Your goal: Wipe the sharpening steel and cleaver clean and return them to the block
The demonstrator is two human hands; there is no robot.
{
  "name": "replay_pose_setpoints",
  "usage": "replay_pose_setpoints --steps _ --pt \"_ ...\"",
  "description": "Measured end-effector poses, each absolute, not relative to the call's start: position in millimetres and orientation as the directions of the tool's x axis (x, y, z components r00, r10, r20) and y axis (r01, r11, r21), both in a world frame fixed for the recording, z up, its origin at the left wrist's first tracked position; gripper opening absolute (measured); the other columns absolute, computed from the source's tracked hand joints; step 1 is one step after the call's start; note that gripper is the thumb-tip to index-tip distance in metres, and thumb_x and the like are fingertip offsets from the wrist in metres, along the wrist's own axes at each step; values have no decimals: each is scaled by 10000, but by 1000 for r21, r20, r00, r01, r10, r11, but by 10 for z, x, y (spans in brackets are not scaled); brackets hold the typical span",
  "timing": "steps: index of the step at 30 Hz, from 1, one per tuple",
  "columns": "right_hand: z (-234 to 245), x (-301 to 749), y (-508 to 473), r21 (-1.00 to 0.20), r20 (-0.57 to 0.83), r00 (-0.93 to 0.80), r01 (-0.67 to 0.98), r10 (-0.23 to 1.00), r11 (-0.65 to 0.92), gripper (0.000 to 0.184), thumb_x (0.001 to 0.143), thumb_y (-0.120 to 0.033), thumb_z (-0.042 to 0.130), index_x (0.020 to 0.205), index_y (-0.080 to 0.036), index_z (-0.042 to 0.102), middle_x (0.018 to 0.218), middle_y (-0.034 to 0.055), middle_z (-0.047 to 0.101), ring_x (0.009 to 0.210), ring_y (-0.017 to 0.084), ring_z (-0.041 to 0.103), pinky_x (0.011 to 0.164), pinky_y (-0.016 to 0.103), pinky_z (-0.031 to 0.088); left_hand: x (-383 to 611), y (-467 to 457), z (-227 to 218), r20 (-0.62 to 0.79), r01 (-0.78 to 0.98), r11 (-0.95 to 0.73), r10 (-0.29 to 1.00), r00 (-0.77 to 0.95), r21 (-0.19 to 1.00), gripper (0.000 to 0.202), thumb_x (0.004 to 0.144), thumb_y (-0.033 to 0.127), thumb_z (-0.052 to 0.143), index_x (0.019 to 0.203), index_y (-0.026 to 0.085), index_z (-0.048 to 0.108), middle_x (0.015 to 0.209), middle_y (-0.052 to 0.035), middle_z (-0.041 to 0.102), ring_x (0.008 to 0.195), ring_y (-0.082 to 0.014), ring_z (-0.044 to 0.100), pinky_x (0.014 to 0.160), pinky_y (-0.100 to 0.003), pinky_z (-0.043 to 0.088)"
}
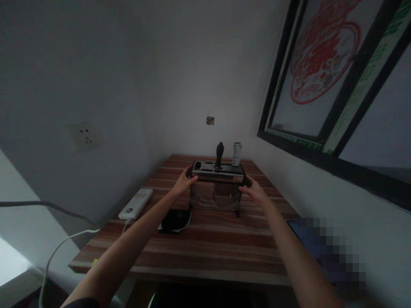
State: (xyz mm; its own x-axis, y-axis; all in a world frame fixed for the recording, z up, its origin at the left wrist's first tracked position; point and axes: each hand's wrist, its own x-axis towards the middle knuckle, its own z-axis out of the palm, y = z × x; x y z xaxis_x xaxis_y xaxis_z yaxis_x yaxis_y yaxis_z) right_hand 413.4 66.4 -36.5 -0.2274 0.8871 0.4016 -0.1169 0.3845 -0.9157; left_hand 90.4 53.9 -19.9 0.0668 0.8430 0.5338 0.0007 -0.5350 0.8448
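Observation:
In the head view, a knife holder (pixel 201 194) with a clear body and a dark, slotted metal top stands upright on the wooden table. A black handle (pixel 220 154) sticks up from the middle of its top. Towards the right end, a silvery-white patterned handle (pixel 236 155) stands up too. My left hand (pixel 183 181) grips the upper left end, thumb in front and fingers round the side. On the upper right end my right hand (pixel 253 190) holds on the same way. Whatever lies below either handle is not clear through the body.
A white power bank (pixel 136 204) with a white cable lies left on the table (pixel 208 252). Nearer me, a flat black item (pixel 175 220) rests beside my left forearm. A partly blurred screen device (pixel 314 244) is at the right edge. Walls and a framed window (pixel 289 147) close in the sides.

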Motion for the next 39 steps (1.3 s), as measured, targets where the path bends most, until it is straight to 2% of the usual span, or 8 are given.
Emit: replay_pose_setpoints --steps 7,17,27,31,33,35,37,39 --pt "-404 4096 562 -917 396 -221 -136 891 374 701 519 -377 874 1172 -289 633 1287 44 634 1214 272 550 1090 478 344 878 379 -190 511 19 -513 857 66 858 749 686 511 747 1291 148 495 1348 -159 547 1207 -297 542 1053 -431 392" --pt "-406 4003 517 -906 421 -209 -140 883 399 712 528 -380 868 1189 -286 624 1297 40 626 1267 268 500 1105 458 331 803 384 -211 506 60 -510 860 69 858 843 671 556 734 1334 119 450 1346 -180 534 1248 -321 504 1084 -457 339" --pt "-528 3983 500 -899 438 -171 -85 882 430 757 580 -508 820 1263 -304 567 1329 42 598 1302 265 465 1117 459 321 779 377 -266 520 75 -531 845 123 844 866 677 617 706 1372 185 423 1377 -160 521 1229 -320 535 1057 -446 386" --pt "-501 3963 415 -889 458 -147 -76 877 452 735 626 -547 782 1279 -311 544 1369 52 561 1289 256 479 1109 433 344 629 282 -305 541 134 -549 836 96 825 843 739 678 591 1390 182 388 1434 -164 457 1323 -298 435 1069 -420 378" --pt "-480 3966 317 -872 490 -96 -65 866 486 693 679 -568 734 1286 -305 530 1391 59 536 1287 247 480 1100 420 357 493 192 -355 534 195 -532 844 47 824 721 857 644 437 1405 186 343 1447 -162 436 1334 -271 423 1056 -419 387" --pt "-477 3982 166 -849 527 55 -21 848 528 574 762 -553 662 1257 -286 544 1368 69 551 1258 245 504 1071 428 388 343 86 -438 512 280 -493 859 7 824 598 918 563 372 1386 191 351 1398 -152 487 1293 -255 471 1039 -429 396" --pt "-508 3993 -32 -844 522 274 33 807 535 424 824 -520 601 1160 -262 591 1251 81 623 1155 255 575 993 443 454 206 -29 -549 472 384 -442 881 17 811 511 903 501 435 1304 184 454 1291 -137 577 1219 -263 535 1030 -439 398" --pt "-579 3973 -252 -851 505 391 77 769 520 320 837 -503 586 1028 -249 627 1073 76 685 992 254 638 905 433 503 101 -145 -674 419 490 -398 905 73 776 426 844 447 531 1179 187 572 1189 -120 643 1160 -285 570 1026 -445 397"
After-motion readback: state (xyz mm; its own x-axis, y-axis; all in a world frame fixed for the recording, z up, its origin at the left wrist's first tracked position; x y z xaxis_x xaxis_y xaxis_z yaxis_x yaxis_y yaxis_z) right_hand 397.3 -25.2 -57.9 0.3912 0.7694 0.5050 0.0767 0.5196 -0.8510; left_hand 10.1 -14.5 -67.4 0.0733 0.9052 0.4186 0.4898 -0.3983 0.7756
